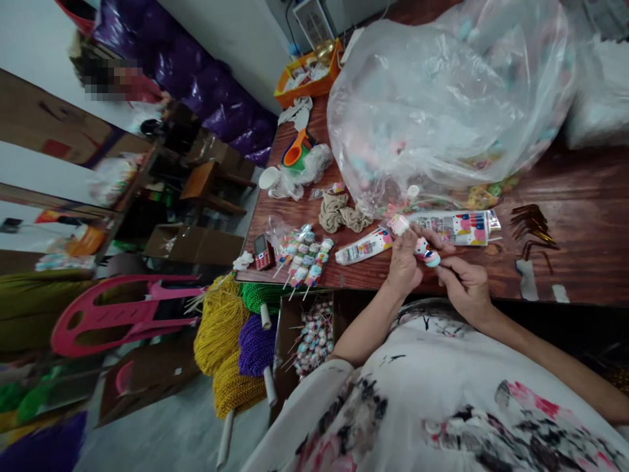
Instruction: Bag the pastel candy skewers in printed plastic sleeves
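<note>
My left hand [405, 262] is closed round a marshmallow skewer [398, 225] in a printed clear wrapper. Its pink and white top sticks out above the fingers, and a blue-and-white lower part [432, 259] shows below them. At that lower end my right hand [464, 282] pinches with thumb and forefinger; whatever sits between the fingertips is too small to make out. Printed plastic sleeves [363, 246] lie flat on the table just beyond both hands. Gold twist ties [533, 223] rest to the right. Several wrapped marshmallow skewers [304, 259] lie together at the left.
A large clear bag of marshmallows [442, 111] covers the back of the wooden table [584, 223]. Near the left edge are a red phone [263, 252], a beige cloth [339, 213] and an orange scoop [295, 151]. Below stands a box of wrapped skewers [314, 337], beside yellow cord bundles [221, 314].
</note>
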A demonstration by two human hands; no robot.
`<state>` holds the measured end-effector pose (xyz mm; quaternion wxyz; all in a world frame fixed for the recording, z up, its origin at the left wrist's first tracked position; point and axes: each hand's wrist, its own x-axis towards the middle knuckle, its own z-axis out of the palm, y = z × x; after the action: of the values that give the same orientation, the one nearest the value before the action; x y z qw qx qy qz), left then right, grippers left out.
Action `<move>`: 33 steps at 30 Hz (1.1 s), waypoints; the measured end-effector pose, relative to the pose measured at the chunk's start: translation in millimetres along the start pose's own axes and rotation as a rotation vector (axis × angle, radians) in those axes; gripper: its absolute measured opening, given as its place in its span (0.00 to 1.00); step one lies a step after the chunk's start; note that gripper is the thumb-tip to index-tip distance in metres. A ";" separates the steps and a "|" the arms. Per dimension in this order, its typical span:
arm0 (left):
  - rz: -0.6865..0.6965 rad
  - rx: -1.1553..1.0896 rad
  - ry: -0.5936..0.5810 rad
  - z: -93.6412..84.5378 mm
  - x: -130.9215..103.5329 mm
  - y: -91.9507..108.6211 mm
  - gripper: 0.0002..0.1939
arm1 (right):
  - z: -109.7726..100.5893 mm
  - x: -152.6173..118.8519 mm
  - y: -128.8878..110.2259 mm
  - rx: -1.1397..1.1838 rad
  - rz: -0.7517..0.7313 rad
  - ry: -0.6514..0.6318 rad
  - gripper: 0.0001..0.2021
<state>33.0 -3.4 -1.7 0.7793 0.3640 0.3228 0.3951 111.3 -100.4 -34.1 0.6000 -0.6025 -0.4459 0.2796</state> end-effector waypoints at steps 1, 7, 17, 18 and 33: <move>-0.001 0.001 -0.024 -0.3 -0.3 -1.3 0.29 | 0.8 0.6 -0.3 0.025 0.030 0.000 0.08; 0.017 -0.037 -0.143 -0.3 -2.7 -6.0 0.28 | 5.8 5.1 1.9 0.311 0.286 0.020 0.10; -0.055 0.048 -0.152 4.4 -12.0 -20.9 0.25 | 11.1 2.3 10.6 0.458 0.339 0.023 0.11; -0.059 0.049 -0.151 4.8 -12.9 -21.8 0.24 | 11.2 2.6 10.3 0.460 0.337 0.027 0.11; -0.296 -0.103 -0.088 7.6 -6.9 -10.1 0.25 | 0.4 6.5 6.2 0.201 0.142 0.031 0.09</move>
<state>39.6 -15.9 -4.5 0.8601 0.2889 0.3177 0.2754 115.1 -93.8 -38.9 0.6431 -0.5735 -0.3625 0.3552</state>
